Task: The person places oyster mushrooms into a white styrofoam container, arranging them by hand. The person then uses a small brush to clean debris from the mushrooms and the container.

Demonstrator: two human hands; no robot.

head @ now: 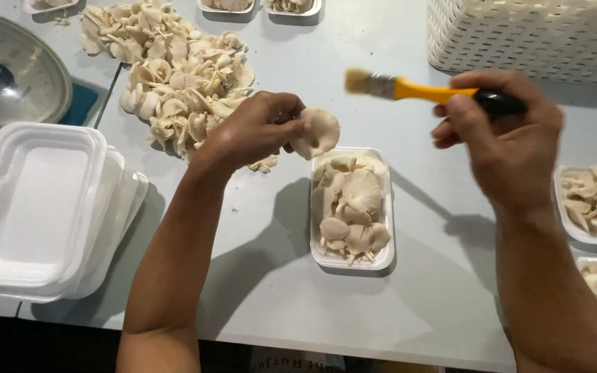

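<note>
The black end of the yellow-handled flat paintbrush (pixel 409 88) is buried in the clenched right hand (pixel 502 131), while the left hand (pixel 260 128) pinches a pale, smooth, fan-shaped oyster mushroom cap (pixel 318 132) above the white foam tray (pixel 385 259).

1. Brush (pixel 409 88): glossy yellow plastic handle, metal band, pale bristles.
2. Trays (pixel 36 207): matt white foam.
3. Lid (pixel 8 69): shiny metal.
4. Basket (pixel 533 34): white plastic lattice.
5. Table (pixel 278 290): smooth, matt.

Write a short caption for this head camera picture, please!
Left hand holds an oyster mushroom over a filled tray; right hand holds a yellow brush.
</note>
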